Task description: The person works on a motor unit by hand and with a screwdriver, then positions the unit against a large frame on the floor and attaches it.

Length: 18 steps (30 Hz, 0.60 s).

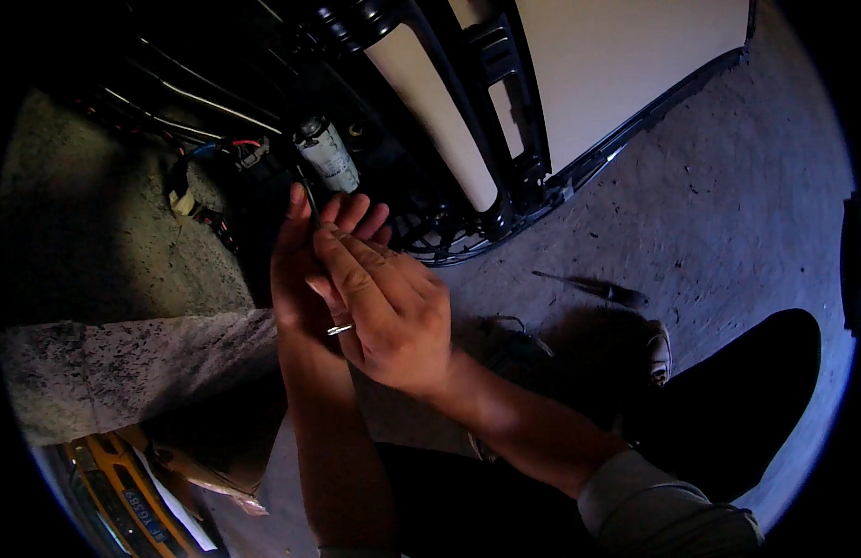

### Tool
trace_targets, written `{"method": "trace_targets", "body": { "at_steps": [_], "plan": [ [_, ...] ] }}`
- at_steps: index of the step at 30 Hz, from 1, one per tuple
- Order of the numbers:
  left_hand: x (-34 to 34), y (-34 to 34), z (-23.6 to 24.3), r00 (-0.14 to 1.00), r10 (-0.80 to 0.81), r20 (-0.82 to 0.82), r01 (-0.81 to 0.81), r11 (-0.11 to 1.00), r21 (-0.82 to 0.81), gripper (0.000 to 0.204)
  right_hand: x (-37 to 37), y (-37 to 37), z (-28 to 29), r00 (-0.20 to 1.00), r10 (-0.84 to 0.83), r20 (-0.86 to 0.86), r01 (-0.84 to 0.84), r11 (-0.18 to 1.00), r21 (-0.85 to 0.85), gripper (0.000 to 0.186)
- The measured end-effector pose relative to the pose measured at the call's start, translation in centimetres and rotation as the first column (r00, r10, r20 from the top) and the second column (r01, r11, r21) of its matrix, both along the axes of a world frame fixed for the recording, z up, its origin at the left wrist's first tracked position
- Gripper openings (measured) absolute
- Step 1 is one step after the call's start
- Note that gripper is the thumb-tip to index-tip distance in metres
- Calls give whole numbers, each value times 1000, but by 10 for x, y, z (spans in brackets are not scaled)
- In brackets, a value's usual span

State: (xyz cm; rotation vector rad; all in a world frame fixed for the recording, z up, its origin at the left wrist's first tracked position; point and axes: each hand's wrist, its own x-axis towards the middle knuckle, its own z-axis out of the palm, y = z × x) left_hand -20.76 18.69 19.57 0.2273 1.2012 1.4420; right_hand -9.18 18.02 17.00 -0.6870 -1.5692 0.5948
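Observation:
My right hand (393, 312) is closed, its thumb and fingertips pinching a thin dark metal rod (308, 193) that points up and away. A small shiny metal piece (338, 329) shows at the lower side of these fingers; whether it belongs to the rod I cannot tell. Partly hidden behind, my left hand (291, 265) is held palm up and cupped, with its thumb beside the rod and its fingers apart. Just beyond the fingertips is a white cylinder (328, 158) with a dark top and printing, set among dark machine parts.
Loose wires with a connector (253, 153) hang left of the cylinder. A pale panel (626, 65) in a black frame fills the upper right. On the concrete floor lies a screwdriver (598, 289), near a shoe (659, 353). A stone block (142, 372) and a yellow-and-black object (114, 493) are at left.

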Motion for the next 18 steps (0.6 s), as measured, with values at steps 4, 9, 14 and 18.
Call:
{"method": "trace_targets", "body": {
  "at_steps": [4,9,14,18],
  "plan": [
    [-3,0,-1,1000,-5,-21,5,1000,-13,66,-3,0,-1,1000,-15,-17,15,1000,27,38],
    [-9,-2,-8,999,-23,27,22,999,25,68,-4,0,-3,1000,-29,3,28,998,63,40],
    [-28,-2,-20,966,-98,238,75,992,103,68,-2,1,1,1000,-25,2,25,999,30,38],
    [-8,2,-4,999,-8,54,9,1000,-24,65,-5,0,1,998,-56,1,56,998,24,38]
  ]
}}
